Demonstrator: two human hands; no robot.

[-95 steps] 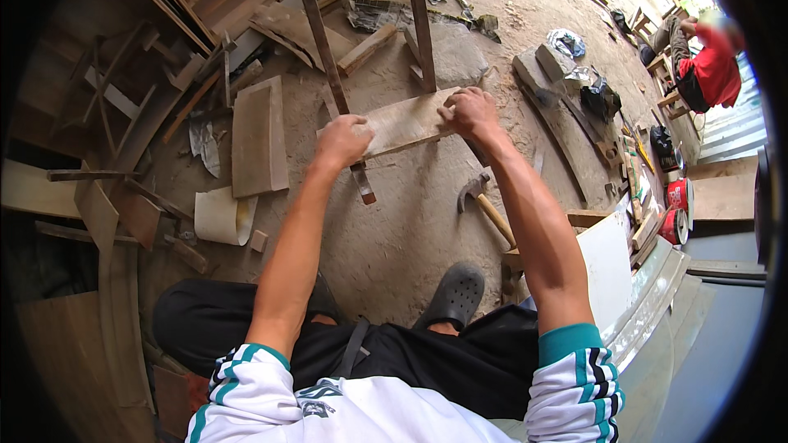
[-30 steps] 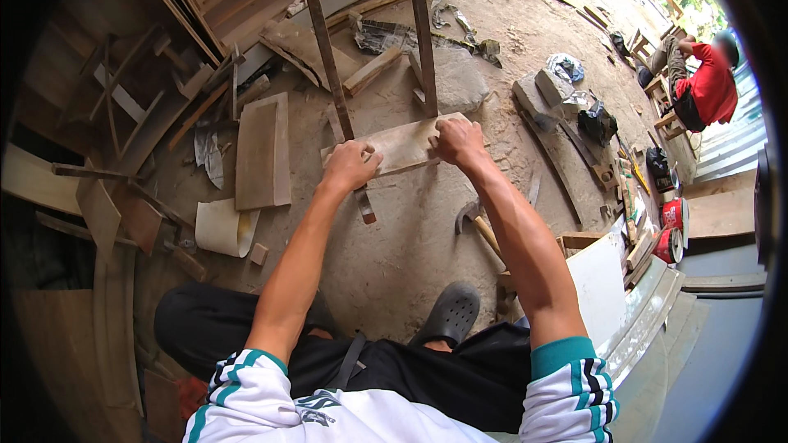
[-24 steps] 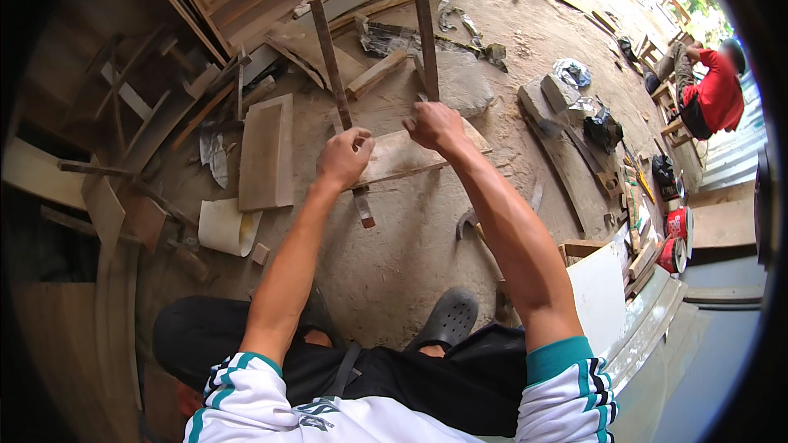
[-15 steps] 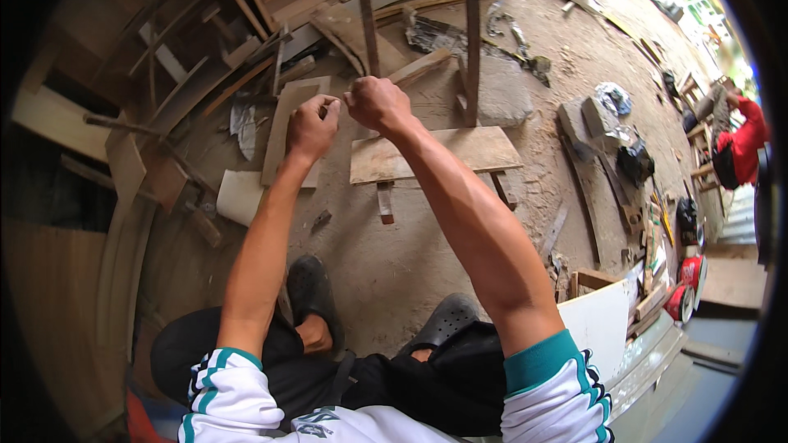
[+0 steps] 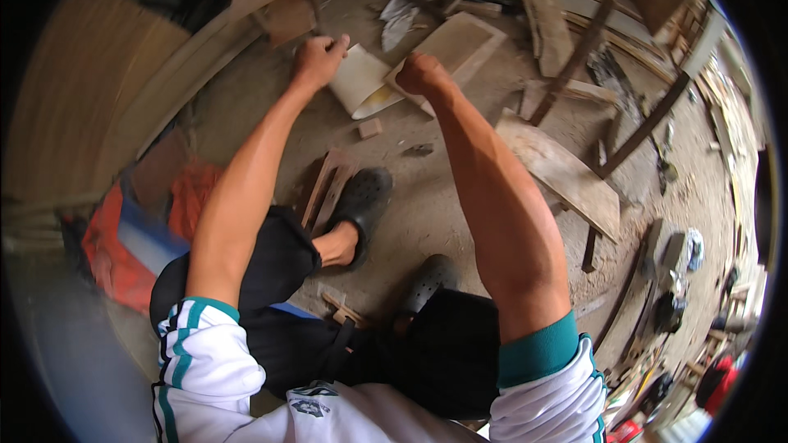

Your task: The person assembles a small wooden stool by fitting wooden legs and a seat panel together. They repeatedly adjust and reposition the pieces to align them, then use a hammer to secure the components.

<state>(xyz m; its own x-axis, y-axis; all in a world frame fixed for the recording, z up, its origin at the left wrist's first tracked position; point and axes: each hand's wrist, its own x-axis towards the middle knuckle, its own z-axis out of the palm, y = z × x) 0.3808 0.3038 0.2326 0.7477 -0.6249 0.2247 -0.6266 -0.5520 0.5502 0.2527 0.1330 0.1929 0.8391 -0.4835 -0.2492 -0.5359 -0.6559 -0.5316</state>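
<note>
My left hand (image 5: 318, 63) is held out in front of me with its fingers curled in and the thumb sticking out. Its nearest thing is a curled cream sheet (image 5: 358, 84) on the ground. To its right, my right hand (image 5: 423, 75) makes a fist in front of a flat wooden panel (image 5: 466, 47). Whether either hand holds anything small cannot be seen. Right of my right forearm stands a low wooden piece with a plank top (image 5: 566, 171) and two upright posts (image 5: 574, 57). A small wood block (image 5: 370, 128) lies below the sheet.
By my left shoe (image 5: 361, 212) lies a slotted wooden piece (image 5: 327, 190). Orange-red cloth (image 5: 111, 250) lies at the left, below large wooden sheets (image 5: 86, 86). Grey blocks (image 5: 675, 261) and scrap wood lie at the right. Boards (image 5: 546, 29) are strewn at the back.
The view has turned to the left, so the plank piece now appears farther right. My hands have moved farther apart, both still curled.
</note>
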